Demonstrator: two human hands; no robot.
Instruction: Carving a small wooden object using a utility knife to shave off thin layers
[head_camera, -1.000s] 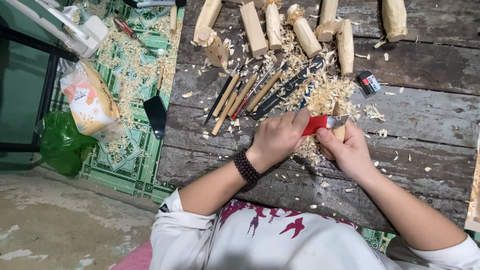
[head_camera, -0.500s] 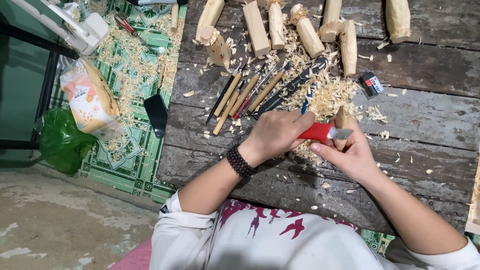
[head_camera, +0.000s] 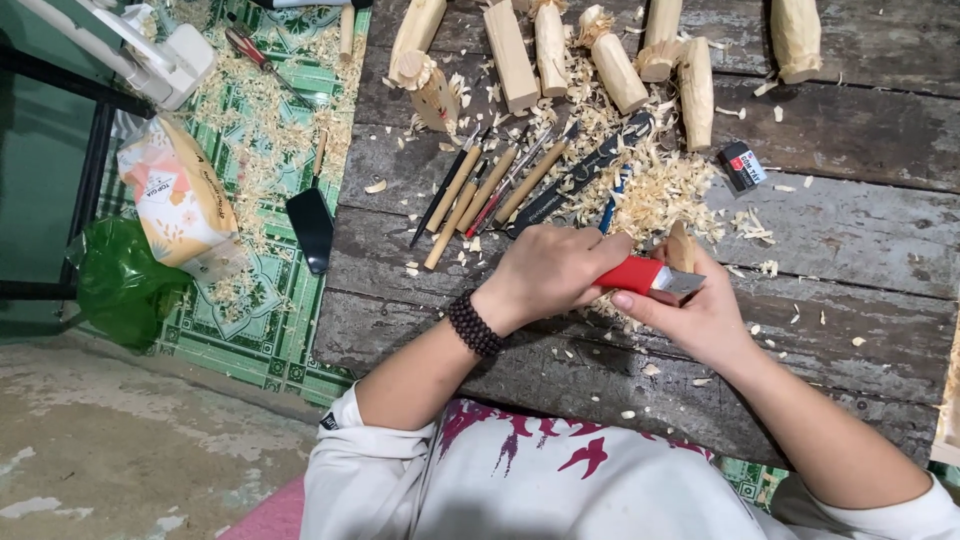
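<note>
Fingers of left hand (head_camera: 555, 270) clasp red knife (head_camera: 640, 276)

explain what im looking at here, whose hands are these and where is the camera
The camera sits on a person's head and looks down, so the two bare hands are that person's own; there is no machine. The left hand, with a dark bead bracelet at the wrist, has its grip around a red-handled knife. The right hand holds a small piece of pale wood against the blade end. They work over a worn wooden table strewn with wood shavings. A row of carving tools lies just beyond the hands, and roughly shaped wooden pieces lie along the far edge. On the tiled floor to the left are a printed bag and a green plastic bag.
</note>
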